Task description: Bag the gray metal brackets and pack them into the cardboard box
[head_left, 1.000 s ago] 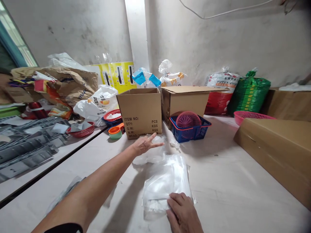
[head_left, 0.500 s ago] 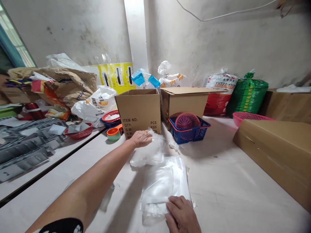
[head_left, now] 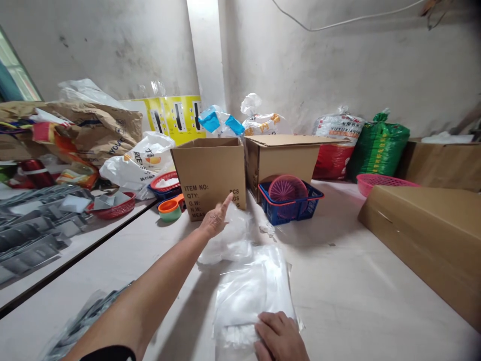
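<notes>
Left grip (head_left: 215, 220), index finger extended, hides part of the crumpled, translucent plastic pile (head_left: 227, 248) beyond the flat, glossy stack of clear plastic bags (head_left: 255, 286); whether it pinches any is unclear. Right grip (head_left: 281, 335), cut off below, rests unclenched on the stack's near right corner. Behind the stack stands a printed brown cardboard carton (head_left: 210, 168).

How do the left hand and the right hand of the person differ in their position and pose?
The left hand reaches far forward, near the printed carton, while the right hand is close to the person, at the near end of the clear plastic stack.
The left hand has one finger stretched out; the right hand rests its fingers on the stack.
Both hands are bare, with their backs toward the camera.
</notes>
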